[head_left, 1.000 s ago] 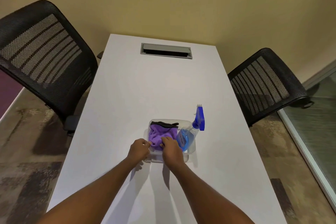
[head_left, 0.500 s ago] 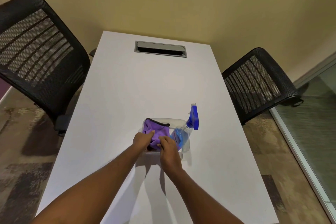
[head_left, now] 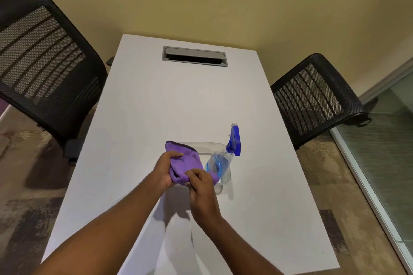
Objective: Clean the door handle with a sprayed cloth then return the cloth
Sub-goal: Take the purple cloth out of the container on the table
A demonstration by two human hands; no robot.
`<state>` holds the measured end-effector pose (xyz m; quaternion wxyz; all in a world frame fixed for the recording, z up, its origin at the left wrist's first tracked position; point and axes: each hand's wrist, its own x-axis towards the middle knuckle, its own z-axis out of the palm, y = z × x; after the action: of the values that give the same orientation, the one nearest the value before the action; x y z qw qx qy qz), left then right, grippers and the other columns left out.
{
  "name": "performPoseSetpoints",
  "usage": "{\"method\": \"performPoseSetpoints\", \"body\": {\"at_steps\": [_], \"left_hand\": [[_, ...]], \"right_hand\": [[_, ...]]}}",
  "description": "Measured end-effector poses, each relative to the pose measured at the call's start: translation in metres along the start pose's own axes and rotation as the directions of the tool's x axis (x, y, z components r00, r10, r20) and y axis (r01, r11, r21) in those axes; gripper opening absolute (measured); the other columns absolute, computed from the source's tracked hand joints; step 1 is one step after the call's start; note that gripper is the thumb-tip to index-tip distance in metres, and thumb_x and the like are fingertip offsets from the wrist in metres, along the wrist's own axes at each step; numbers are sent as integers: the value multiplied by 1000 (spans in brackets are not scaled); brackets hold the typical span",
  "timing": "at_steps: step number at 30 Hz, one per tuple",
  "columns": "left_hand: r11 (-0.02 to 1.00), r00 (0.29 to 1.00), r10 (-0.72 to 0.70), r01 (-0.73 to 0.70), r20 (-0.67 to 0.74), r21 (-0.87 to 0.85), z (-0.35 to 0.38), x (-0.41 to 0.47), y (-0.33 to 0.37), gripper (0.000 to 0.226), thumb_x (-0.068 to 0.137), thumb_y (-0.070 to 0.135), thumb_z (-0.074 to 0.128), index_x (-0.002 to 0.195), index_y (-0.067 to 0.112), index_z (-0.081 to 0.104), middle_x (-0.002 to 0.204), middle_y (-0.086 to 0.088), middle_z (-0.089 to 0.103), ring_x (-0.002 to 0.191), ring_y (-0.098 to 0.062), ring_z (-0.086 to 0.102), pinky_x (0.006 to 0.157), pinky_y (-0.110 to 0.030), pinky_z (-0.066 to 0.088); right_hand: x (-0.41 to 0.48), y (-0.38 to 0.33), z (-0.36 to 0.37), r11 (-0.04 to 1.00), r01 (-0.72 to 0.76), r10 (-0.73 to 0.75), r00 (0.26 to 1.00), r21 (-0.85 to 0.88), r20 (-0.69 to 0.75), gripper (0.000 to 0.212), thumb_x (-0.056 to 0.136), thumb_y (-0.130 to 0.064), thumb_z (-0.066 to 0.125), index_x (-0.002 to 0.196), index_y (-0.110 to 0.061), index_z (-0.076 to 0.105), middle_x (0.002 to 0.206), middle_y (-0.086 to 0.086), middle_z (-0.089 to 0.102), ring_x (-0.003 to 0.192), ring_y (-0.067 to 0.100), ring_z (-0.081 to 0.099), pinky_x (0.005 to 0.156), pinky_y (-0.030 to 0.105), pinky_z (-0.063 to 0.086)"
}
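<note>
Since half a second earlier, the purple cloth [head_left: 185, 163] had come up out of the clear plastic container [head_left: 201, 147], where it had lain bunched, and the container's far half now showed bare.

Head view: both hands clasped the cloth together, just above the container's near left rim. The left hand [head_left: 165, 172] held the cloth's left side, fingers curled over the top. The right hand [head_left: 201, 190] pinched its near right edge, close beside the left. The cloth was a loose bundle whose long axis ran diagonally, from a dark-trimmed corner pointing away and to the left, down to a fold at the near right by the right hand's fingers.

A spray bottle [head_left: 220, 161] with blue liquid leaned in the container's right side as before, base near, blue trigger head tilted up, away and to the right.

The container sat on a white table [head_left: 178, 100] with a grey cable hatch [head_left: 194, 56] at its far end. One black mesh chair [head_left: 44, 62] stood to the left, another [head_left: 312, 96] to the right, both against a tan wall [head_left: 245, 6].
</note>
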<state>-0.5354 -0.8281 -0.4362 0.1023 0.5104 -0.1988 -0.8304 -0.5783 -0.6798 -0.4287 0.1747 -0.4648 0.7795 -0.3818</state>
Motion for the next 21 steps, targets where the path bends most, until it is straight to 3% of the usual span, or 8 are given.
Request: {"method": "performPoseSetpoints", "body": {"at_steps": [3,5,9,12,14,16,18,21], "left_hand": [[999,999,14,-12,46,-35,-6,-2,-3,42,74,12,62,115,4,57,113,-18,60,103,-38,54,95,-46,46],[999,998,24,-21,66,-41,-12,-2,-4,46,73,11,62,117,4,57,114,-19,61,104,-38,54,101,-49,44],[998,991,44,-38,124,-49,-22,-4,-3,30,74,10,59,103,3,61,92,-17,70,85,-36,64,81,-42,55],[997,984,59,-50,168,-58,-29,-6,0,24,74,11,58,96,5,64,86,-17,72,75,-35,69,72,-41,57],[996,980,76,-65,187,-60,-34,-7,3,28,70,12,61,97,6,66,89,-17,72,77,-37,70,75,-45,57],[994,973,95,-83,208,-66,-38,-8,6,32,68,12,63,99,7,67,94,-18,71,82,-39,69,80,-49,56],[992,969,114,-101,217,-71,-40,-10,8,34,66,12,65,100,8,68,95,-17,71,83,-39,69,79,-49,56],[991,965,127,-112,229,-74,-40,-12,9,36,66,12,65,102,9,66,94,-16,71,82,-38,70,78,-47,56]], "right_hand": [[-6,-2,0,1000,17,-17,1000,-6,-14,28,96,-9,57,123,-4,64,126,13,60,118,24,54,102,30,47],[-10,-2,1,1000,30,-30,999,-6,-13,28,94,-10,59,121,-4,66,125,14,61,117,25,55,102,30,47],[-18,1,3,995,95,-94,995,35,-14,33,88,-16,70,119,-6,67,121,11,64,112,23,60,97,35,53],[-26,6,0,985,113,-112,994,130,-15,49,85,-33,75,126,-12,58,122,-1,60,103,13,60,86,26,54],[-27,8,-7,973,95,-66,988,210,-142,45,84,-43,72,119,-22,53,110,-15,54,82,6,55,69,16,50],[-22,15,-17,963,48,40,947,266,-317,37,83,-42,71,108,-25,50,102,-16,51,71,8,53,62,12,45],[-11,26,-29,961,-20,142,892,277,-430,35,84,-36,73,104,-22,49,98,-8,52,72,16,55,60,11,46],[8,41,-45,963,-100,212,853,251,-477,39,81,-27,76,106,-17,47,100,-2,51,76,21,56,59,12,47]]}}
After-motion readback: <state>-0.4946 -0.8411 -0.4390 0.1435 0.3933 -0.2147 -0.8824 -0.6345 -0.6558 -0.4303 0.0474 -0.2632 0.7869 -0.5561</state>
